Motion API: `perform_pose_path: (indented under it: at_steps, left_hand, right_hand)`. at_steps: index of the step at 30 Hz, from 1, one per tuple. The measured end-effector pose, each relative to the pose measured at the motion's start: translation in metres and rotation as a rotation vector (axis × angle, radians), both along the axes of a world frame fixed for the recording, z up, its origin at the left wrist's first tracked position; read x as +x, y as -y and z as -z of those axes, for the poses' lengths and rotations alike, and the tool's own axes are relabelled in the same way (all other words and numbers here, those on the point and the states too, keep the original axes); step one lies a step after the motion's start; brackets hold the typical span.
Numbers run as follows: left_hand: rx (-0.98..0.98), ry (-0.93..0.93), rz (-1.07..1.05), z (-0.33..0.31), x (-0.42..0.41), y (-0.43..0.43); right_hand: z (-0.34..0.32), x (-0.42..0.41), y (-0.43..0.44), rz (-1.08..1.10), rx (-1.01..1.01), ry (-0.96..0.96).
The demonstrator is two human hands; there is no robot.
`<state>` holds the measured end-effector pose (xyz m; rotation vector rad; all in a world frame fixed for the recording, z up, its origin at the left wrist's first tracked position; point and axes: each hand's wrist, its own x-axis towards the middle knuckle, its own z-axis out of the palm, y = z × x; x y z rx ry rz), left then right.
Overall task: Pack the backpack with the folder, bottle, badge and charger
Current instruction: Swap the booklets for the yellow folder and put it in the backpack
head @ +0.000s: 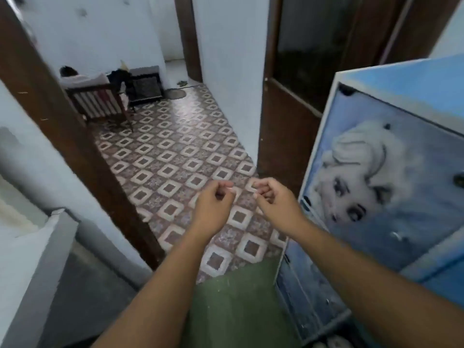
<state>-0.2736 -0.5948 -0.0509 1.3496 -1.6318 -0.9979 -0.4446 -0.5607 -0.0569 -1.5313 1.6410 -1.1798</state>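
My left hand (213,199) and my right hand (272,198) are held out in front of me above a patterned tile floor (175,156), close together, fingers curled loosely with nothing in them. No backpack, folder, bottle, badge or charger shows clearly. A dark bundle (120,76) lies on furniture in the far room; what it is cannot be told.
A brown door frame (62,116) runs along the left of a doorway. A blue cabinet (391,177) with a cartoon picture stands close on the right. A wooden chair (100,101) with a person seated in it and a dark stand (145,86) are in the far room. A green floor (238,305) lies underfoot.
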Motion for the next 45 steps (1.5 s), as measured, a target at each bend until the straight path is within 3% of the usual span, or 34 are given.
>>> perform_pose_path:
  at_steps: [8, 13, 16, 22, 28, 36, 45]
  left_hand:
    - [-0.074, -0.070, 0.663, -0.012, -0.157, -0.039]
    - [-0.001, -0.051, 0.892, -0.005, -0.188, -0.087]
    - [0.044, -0.096, 0.864, -0.007, -0.199, -0.100]
    - [0.001, -0.149, 0.749, -0.012, -0.211, -0.108]
    - [-0.029, -0.112, 0.834, -0.015, -0.166, -0.088]
    - [0.250, -0.323, 0.635, 0.013, -0.066, -0.029]
    - [0.314, -0.488, 0.526, 0.007, -0.045, -0.007]
  right_hand:
    - [0.011, -0.079, -0.144, 0.577, 0.039, -0.122]
    - [0.004, -0.078, -0.215, 0.847, -0.021, -0.136]
    - [-0.005, -0.087, -0.233, 0.927, -0.057, -0.134]
    - [-0.024, -0.097, -0.237, 0.883, -0.090, -0.172]
    - [-0.024, -0.100, -0.228, 0.833, -0.101, -0.133]
    - [-0.018, -0.089, -0.195, 0.848, -0.132, -0.163]
    - [-0.016, -0.089, -0.131, 0.880, -0.115, -0.073]
